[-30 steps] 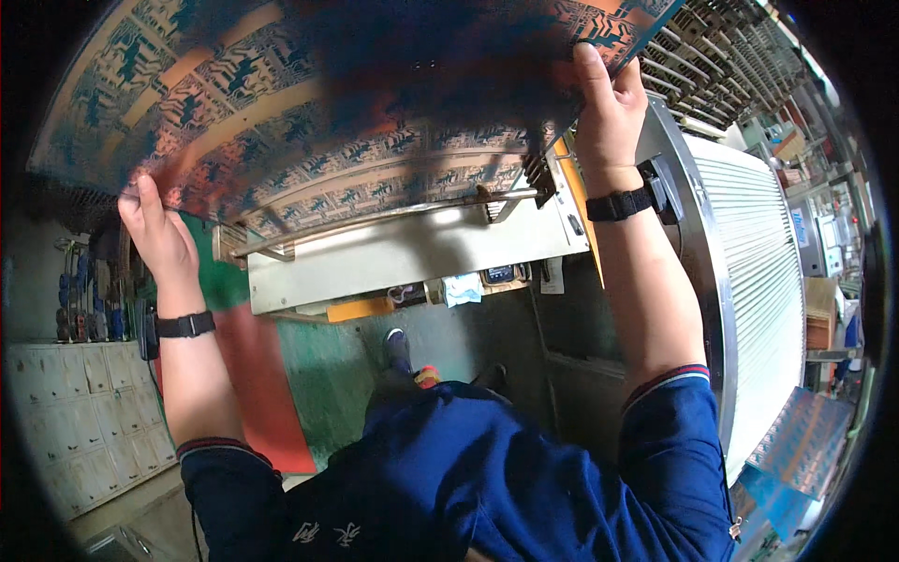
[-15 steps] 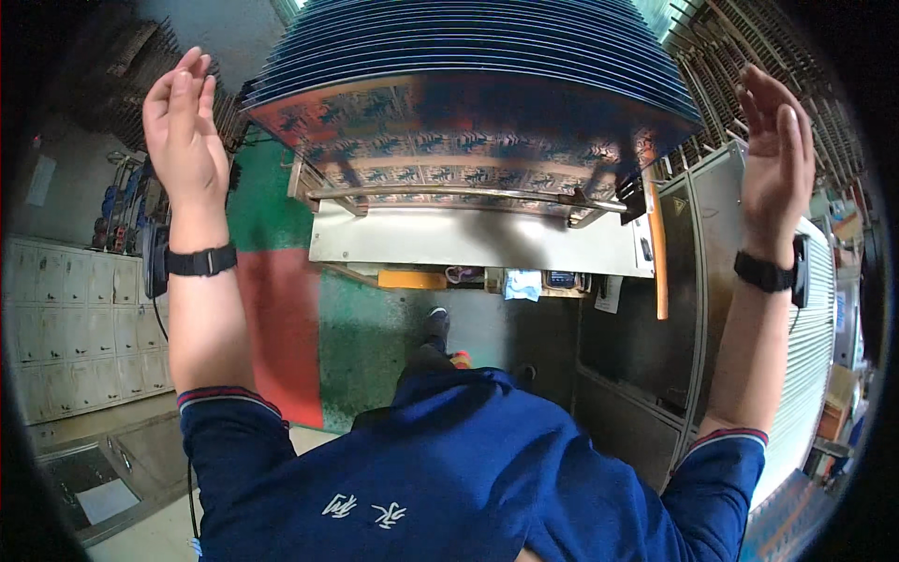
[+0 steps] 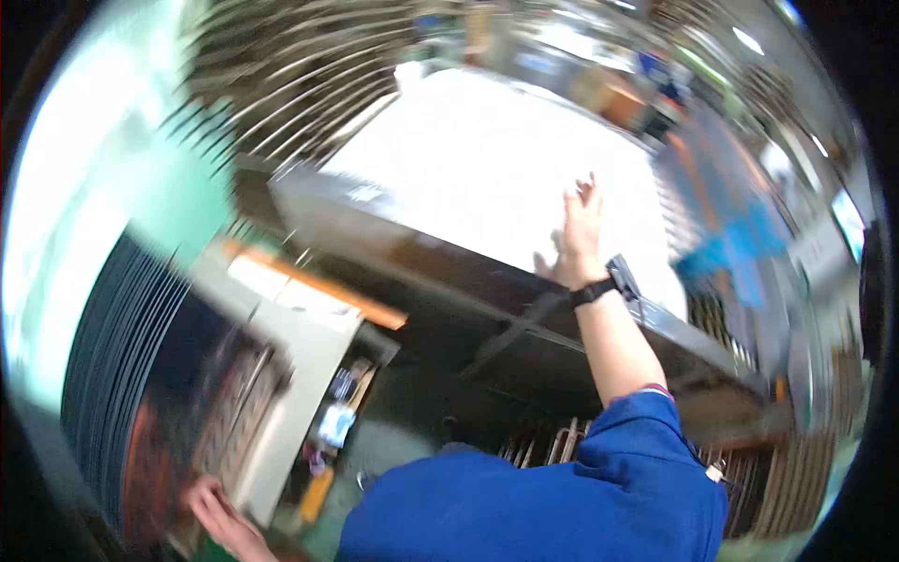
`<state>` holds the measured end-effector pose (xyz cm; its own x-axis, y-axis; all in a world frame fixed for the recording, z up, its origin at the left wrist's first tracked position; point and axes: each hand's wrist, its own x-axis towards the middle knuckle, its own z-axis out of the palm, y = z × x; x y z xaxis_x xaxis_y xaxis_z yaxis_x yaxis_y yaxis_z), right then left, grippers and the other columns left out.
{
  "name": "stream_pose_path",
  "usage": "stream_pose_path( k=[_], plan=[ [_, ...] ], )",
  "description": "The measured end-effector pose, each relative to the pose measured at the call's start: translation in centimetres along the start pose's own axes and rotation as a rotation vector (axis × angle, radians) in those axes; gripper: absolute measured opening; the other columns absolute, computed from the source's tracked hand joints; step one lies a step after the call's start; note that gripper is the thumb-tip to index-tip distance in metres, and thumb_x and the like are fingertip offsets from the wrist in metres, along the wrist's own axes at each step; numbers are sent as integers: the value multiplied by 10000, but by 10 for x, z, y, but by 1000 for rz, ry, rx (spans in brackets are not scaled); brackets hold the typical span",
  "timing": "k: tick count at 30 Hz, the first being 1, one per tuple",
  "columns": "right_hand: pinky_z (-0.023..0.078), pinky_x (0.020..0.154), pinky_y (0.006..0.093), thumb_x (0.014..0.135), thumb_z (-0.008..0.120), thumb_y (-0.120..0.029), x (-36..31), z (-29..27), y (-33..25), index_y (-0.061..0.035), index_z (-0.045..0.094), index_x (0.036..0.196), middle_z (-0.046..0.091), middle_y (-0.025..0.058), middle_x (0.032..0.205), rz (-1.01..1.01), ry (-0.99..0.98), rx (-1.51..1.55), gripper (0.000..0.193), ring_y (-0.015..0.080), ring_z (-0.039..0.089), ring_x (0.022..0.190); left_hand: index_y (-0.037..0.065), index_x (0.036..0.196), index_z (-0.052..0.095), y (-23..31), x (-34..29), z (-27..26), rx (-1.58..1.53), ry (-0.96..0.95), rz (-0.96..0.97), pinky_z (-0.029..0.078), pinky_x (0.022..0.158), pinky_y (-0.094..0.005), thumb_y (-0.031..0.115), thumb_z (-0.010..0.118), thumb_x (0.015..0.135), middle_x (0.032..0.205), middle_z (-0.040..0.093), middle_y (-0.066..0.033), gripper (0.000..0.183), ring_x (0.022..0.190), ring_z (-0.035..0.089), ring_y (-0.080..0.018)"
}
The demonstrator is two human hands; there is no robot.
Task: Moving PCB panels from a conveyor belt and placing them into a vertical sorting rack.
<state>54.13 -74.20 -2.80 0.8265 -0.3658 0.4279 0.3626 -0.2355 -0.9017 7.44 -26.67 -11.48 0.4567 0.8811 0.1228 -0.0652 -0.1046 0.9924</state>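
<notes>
The picture is motion-blurred and tilted. A thick stack of dark blue circuit panels (image 3: 140, 375) with copper patterns stands at the lower left on a pale metal stand (image 3: 300, 375). My left hand (image 3: 220, 520) lies at the stack's bottom corner; blur hides whether it grips anything. My right hand (image 3: 579, 234), with a black wristband, is raised with its fingers apart over a bright white flat surface (image 3: 487, 159) on a grey metal machine (image 3: 393, 234). It holds nothing.
Slotted racks with rows of thin bars (image 3: 272, 84) stand at the upper left, and more racks (image 3: 805, 468) at the lower right. Green floor (image 3: 178, 187) shows beside the stack. Blue and orange shapes (image 3: 721, 244) blur at the right.
The view has swung right, so the stack went from the centre top to the lower left. My right hand moved off the stack to over the white surface. My left hand stays by the stack.
</notes>
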Motion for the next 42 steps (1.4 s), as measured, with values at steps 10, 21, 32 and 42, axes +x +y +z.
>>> stream_pose_path(
  k=[10, 21, 32, 42],
  plan=[
    [222, 1162, 450, 899, 638, -230, 83, -259, 6, 33, 244, 1479, 333, 258, 1491, -395, 783, -582, 749, 395, 300, 1394, 55, 1010, 517, -16, -6, 180, -57, -587, 39, 447, 872, -308, 188, 530, 1008, 980, 579, -60, 134, 923, 544, -147],
    [466, 828, 382, 966, 565, -299, 154, -292, 19, 34, 666, 999, 698, 124, 935, -154, 807, -425, 349, 272, 637, 882, 51, 1006, 523, -33, -13, 209, 13, -741, 78, 455, 845, -303, 183, 561, 987, 962, 577, -59, 138, 906, 540, -142],
    [412, 1034, 339, 969, 623, -217, 87, -254, -122, 22, 598, 1203, 629, 100, 1218, -211, 530, 388, 335, 188, 547, 1185, 32, 963, 559, 39, 17, 242, 47, -699, 310, 450, 837, -280, 80, 571, 958, 953, 593, -51, 49, 891, 558, -141],
    [456, 708, 295, 996, 572, -347, 49, -143, -182, -93, 629, 935, 612, 20, 815, -113, -97, 618, 267, 132, 589, 777, -6, 1349, 449, 202, 91, 274, 0, -430, 760, 367, 1076, -347, 93, 551, 970, 1312, 535, -116, 405, 1232, 502, -212]
  ],
)
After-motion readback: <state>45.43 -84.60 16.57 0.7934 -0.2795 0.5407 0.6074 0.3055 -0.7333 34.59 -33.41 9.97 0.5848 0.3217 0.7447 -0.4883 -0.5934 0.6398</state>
